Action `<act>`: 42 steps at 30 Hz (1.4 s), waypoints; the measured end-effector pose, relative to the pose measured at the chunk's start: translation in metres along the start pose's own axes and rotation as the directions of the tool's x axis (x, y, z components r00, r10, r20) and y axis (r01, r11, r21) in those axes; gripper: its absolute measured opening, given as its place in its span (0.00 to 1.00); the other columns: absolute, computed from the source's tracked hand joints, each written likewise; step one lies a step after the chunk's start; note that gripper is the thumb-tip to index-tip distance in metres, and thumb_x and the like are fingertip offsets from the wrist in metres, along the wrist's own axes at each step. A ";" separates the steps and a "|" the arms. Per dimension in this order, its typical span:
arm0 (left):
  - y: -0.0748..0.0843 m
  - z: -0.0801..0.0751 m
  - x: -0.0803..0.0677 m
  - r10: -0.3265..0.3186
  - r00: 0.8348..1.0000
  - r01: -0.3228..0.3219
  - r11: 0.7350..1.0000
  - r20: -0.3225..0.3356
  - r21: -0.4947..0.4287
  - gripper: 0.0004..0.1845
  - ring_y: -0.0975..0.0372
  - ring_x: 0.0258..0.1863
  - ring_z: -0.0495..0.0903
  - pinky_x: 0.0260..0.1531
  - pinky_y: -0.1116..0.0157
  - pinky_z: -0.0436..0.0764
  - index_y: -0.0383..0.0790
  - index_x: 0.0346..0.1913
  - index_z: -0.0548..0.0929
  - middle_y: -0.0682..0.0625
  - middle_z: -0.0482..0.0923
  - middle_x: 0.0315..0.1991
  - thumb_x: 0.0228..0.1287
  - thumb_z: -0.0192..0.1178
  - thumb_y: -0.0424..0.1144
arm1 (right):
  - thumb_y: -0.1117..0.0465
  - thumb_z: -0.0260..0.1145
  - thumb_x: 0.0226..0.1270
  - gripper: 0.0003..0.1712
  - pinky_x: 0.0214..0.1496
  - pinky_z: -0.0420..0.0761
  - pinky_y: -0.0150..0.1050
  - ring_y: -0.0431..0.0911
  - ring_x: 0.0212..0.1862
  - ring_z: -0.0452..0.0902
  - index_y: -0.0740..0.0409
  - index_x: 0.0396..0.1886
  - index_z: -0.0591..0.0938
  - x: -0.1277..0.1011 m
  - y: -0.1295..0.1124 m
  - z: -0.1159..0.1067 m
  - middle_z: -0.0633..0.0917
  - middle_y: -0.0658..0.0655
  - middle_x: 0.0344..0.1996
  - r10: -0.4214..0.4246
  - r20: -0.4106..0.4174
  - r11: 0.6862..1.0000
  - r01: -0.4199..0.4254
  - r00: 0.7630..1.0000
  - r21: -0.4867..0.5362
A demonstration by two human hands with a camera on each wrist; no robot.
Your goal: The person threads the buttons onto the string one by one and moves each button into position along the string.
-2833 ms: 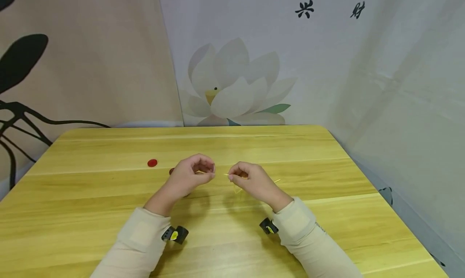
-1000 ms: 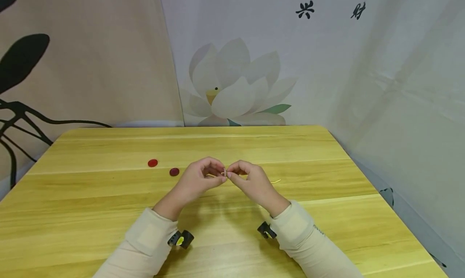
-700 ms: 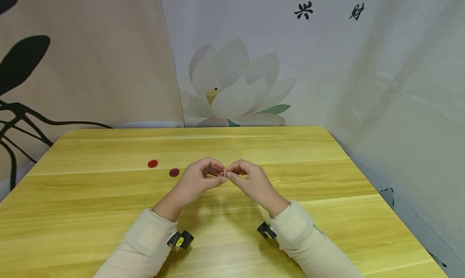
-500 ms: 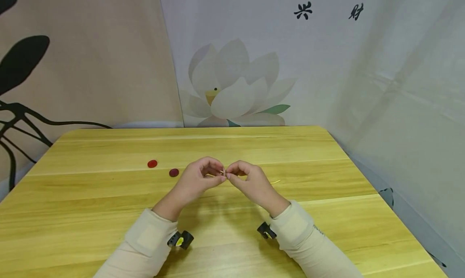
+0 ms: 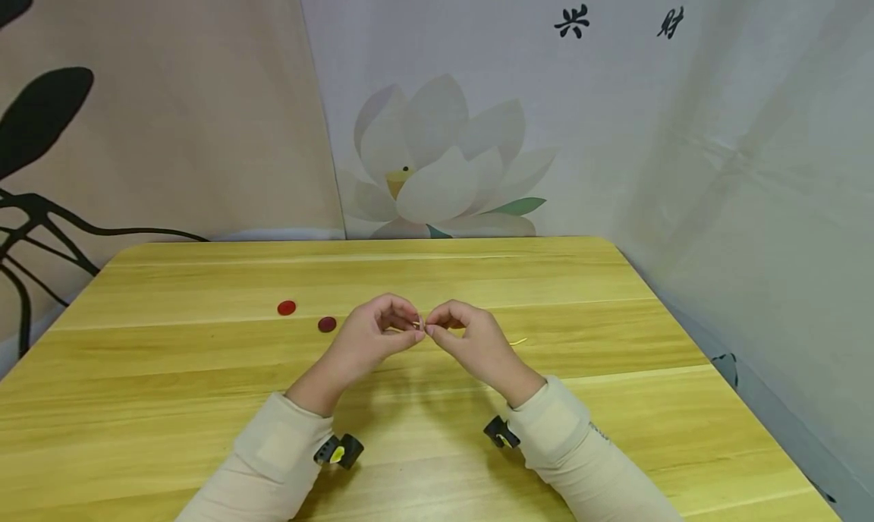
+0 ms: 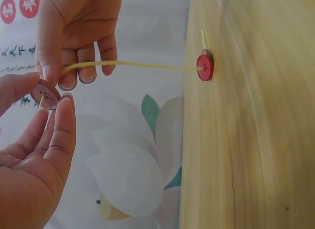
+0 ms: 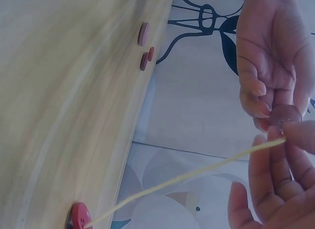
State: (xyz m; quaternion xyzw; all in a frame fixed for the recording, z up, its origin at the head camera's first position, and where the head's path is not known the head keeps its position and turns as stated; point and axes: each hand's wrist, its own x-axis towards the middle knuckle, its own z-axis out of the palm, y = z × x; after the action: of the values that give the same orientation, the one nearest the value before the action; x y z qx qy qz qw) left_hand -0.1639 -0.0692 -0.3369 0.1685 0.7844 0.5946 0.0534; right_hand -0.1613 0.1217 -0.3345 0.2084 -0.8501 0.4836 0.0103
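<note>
My left hand point(image 5: 365, 336) pinches a brownish-pink button point(image 6: 45, 93) on edge between thumb and fingertips. A short yellow string end pokes through a hole on the button's left-hand side. Close against its other face, my right hand point(image 5: 481, 347) pinches the yellow string point(image 7: 192, 176) between thumb and forefinger. From there the string runs down to a red button point(image 6: 205, 67) on the table and passes through its hole. Part of another button shows behind that red one. The string's far tail is visible past my right hand in the head view.
On the wooden table point(image 5: 423, 461), left of my hands, lie a bright red button point(image 5: 287, 308) and a dark red button point(image 5: 327, 324). A pinkish button point(image 7: 143, 34) near them shows in the right wrist view. A printed curtain point(image 5: 444, 51) hangs behind the table.
Earlier my hands were apart, the string's tip sticking out from my right fingers. My left hand has moved right to meet them, and the string now passes through the held button.
</note>
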 end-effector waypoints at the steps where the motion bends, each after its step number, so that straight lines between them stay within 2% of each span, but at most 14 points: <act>1: 0.000 0.000 0.000 -0.002 1.000 0.002 1.000 0.000 0.000 0.12 0.56 0.43 0.79 0.41 0.62 0.81 0.34 0.47 0.77 0.44 0.80 0.42 0.62 0.64 0.33 | 0.61 0.64 0.69 0.04 0.56 0.75 0.53 0.48 0.49 0.78 0.55 0.40 0.83 0.000 0.000 0.000 0.85 0.49 0.37 0.000 0.001 1.000 0.000 1.000 0.001; 7: 0.000 0.000 0.000 -0.010 1.000 0.010 1.000 0.000 0.000 0.12 0.56 0.42 0.79 0.41 0.63 0.80 0.34 0.46 0.76 0.44 0.79 0.41 0.62 0.64 0.33 | 0.61 0.63 0.69 0.04 0.55 0.76 0.51 0.47 0.48 0.78 0.55 0.40 0.83 0.000 0.000 0.000 0.85 0.48 0.36 -0.006 0.003 1.000 0.006 1.000 -0.002; 14: 0.000 0.000 0.000 -0.019 1.000 0.019 1.000 0.011 0.002 0.12 0.56 0.42 0.78 0.40 0.63 0.79 0.35 0.46 0.77 0.44 0.79 0.41 0.63 0.65 0.35 | 0.61 0.64 0.69 0.03 0.55 0.76 0.53 0.48 0.48 0.78 0.54 0.39 0.83 0.001 0.002 0.001 0.85 0.48 0.36 -0.011 0.006 1.000 0.011 1.000 0.002; 20: -0.001 0.001 0.000 -0.015 1.000 0.014 0.999 0.016 0.030 0.11 0.57 0.41 0.79 0.40 0.63 0.79 0.35 0.45 0.78 0.45 0.80 0.40 0.63 0.65 0.36 | 0.61 0.64 0.68 0.03 0.54 0.77 0.50 0.47 0.48 0.78 0.53 0.39 0.83 0.000 0.002 0.001 0.85 0.47 0.36 -0.009 0.001 1.000 0.009 1.000 -0.013; 27: -0.001 0.001 0.001 0.004 1.000 -0.006 0.997 0.019 0.080 0.09 0.59 0.39 0.80 0.40 0.62 0.80 0.35 0.45 0.80 0.46 0.80 0.39 0.64 0.63 0.36 | 0.61 0.63 0.69 0.03 0.54 0.77 0.51 0.48 0.48 0.78 0.54 0.39 0.83 0.001 0.004 0.001 0.85 0.48 0.36 -0.015 0.000 1.000 0.015 1.000 -0.020; 35: -0.002 0.001 0.001 0.019 0.999 -0.021 0.998 0.037 0.051 0.09 0.59 0.36 0.79 0.45 0.52 0.80 0.34 0.46 0.79 0.45 0.80 0.40 0.68 0.59 0.36 | 0.62 0.64 0.68 0.04 0.52 0.78 0.48 0.48 0.48 0.78 0.54 0.40 0.83 0.000 0.002 0.000 0.85 0.48 0.37 -0.007 -0.006 1.000 0.007 1.000 -0.015; 42: -0.003 0.002 0.002 0.019 0.999 -0.020 0.999 0.036 0.030 0.07 0.54 0.38 0.80 0.44 0.52 0.81 0.33 0.45 0.79 0.44 0.80 0.41 0.69 0.57 0.34 | 0.63 0.64 0.68 0.03 0.53 0.77 0.52 0.48 0.47 0.79 0.55 0.39 0.83 0.001 0.004 0.000 0.85 0.49 0.36 -0.028 -0.003 1.000 0.027 1.000 -0.011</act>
State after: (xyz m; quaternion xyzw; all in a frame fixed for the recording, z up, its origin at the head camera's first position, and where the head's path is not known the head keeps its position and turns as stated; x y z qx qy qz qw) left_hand -0.1657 -0.0677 -0.3397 0.1877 0.7906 0.5798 0.0591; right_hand -0.1638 0.1227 -0.3371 0.2191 -0.8499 0.4789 0.0197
